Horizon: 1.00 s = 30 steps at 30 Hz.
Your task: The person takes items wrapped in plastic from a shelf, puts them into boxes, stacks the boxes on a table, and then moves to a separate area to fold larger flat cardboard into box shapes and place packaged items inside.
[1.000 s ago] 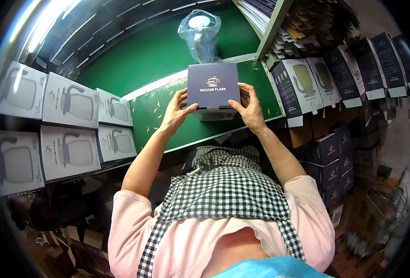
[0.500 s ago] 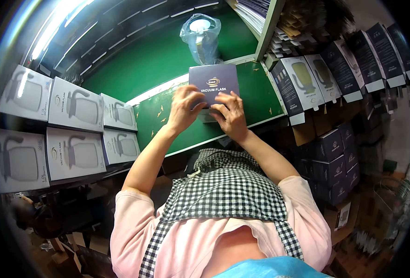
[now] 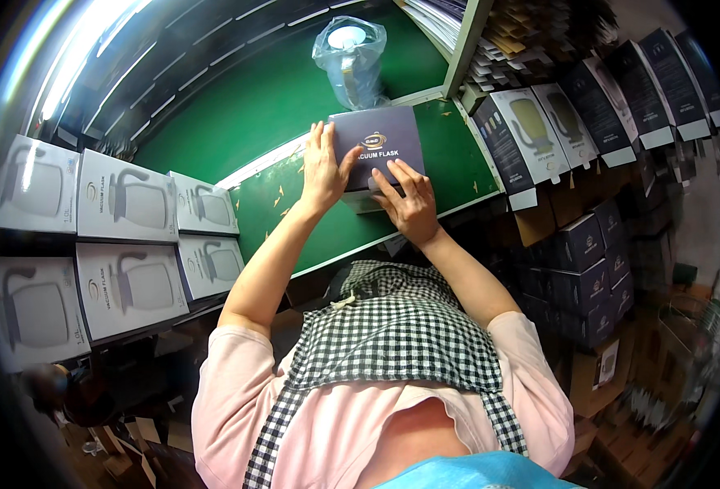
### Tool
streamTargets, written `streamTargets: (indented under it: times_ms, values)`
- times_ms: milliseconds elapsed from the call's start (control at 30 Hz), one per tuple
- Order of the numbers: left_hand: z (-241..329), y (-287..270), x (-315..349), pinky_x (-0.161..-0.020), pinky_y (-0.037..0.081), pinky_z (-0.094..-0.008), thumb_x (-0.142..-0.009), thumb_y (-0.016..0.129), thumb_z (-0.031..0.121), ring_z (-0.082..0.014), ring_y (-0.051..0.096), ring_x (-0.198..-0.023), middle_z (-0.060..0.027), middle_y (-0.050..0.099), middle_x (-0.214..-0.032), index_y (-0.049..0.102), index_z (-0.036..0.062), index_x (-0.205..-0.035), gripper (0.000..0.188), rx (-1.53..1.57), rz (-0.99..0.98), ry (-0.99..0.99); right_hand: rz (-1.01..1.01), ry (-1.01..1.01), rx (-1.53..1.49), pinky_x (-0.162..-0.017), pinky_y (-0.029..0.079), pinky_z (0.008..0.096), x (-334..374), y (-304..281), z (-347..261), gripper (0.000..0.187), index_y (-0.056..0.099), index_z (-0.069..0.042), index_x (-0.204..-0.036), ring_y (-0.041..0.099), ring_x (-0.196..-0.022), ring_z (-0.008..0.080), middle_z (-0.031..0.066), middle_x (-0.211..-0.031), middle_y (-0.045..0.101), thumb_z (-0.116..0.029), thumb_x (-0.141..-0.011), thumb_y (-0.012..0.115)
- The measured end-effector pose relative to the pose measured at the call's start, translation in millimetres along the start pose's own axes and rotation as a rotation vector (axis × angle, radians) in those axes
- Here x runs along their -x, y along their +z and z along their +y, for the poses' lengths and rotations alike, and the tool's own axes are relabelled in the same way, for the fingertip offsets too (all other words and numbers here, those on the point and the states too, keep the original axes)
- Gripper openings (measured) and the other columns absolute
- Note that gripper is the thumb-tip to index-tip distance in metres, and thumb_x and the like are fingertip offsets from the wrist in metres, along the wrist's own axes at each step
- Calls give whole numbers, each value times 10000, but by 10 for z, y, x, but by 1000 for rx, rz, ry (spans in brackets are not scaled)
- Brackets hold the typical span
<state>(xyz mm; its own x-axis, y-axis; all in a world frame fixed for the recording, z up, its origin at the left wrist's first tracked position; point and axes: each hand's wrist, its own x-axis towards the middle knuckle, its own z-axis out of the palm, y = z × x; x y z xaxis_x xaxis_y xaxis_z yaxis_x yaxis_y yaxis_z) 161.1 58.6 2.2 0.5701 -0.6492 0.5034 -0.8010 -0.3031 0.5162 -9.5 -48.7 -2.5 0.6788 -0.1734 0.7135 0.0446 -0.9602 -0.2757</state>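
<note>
A dark blue carton (image 3: 376, 145) with a gold emblem stands on the green worktop (image 3: 295, 220) in front of me. My left hand (image 3: 325, 169) lies flat against its left side, fingers up along the edge. My right hand (image 3: 409, 202) presses on the carton's lower front, fingers spread over its near flap. Both hands touch the carton; its base is hidden behind them.
Behind the carton stands a flask wrapped in a clear plastic bag (image 3: 349, 61). White printed boxes (image 3: 124, 236) are stacked at my left, dark and white boxes (image 3: 555, 122) at my right, with shelves above. My checked apron (image 3: 392, 326) fills the foreground.
The carton has come down from being held up by its sides. My hands have moved from its two sides onto its left side and lower front.
</note>
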Motion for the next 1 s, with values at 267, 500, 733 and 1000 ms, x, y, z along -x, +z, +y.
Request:
streamTargets:
  times_ms: [267,500,733,1000]
  values:
    - [-62,22,-45,-1066,390,-390,-900,684,327,-387,479,-1283,-317,427,-1410,204,-17,-1503,844,378,-213,-401,21,-171,8,-889,447,344,122,-17,115,349,694,-74,-1120,577,-1127,231,87,-1139,652,-195,-796,743]
    - [-4,-47,-32,-1029,425,-379,-887,705,302,-295,526,-1221,-236,470,-1391,106,42,-1532,918,745,-210,-685,270,152,49,-881,441,378,2,112,86,772,493,-3,-1327,550,-1124,287,150,-1237,572,-342,-721,830]
    - [331,328,-495,-1025,409,-353,-855,739,230,-239,483,-1225,-149,433,-1404,141,125,-1536,913,1096,-437,-685,289,811,-685,-943,455,392,-139,-71,707,654,424,9,-1345,578,-1098,312,207,-1243,564,-351,-875,702]
    - [-911,1676,-2953,-855,488,-562,-867,661,485,-320,543,-1200,-127,486,-1420,340,90,-1426,757,871,-572,-660,306,749,-503,-997,425,415,-1743,857,2646,612,474,65,-1297,491,-1240,397,320,-1374,441,-320,-859,658]
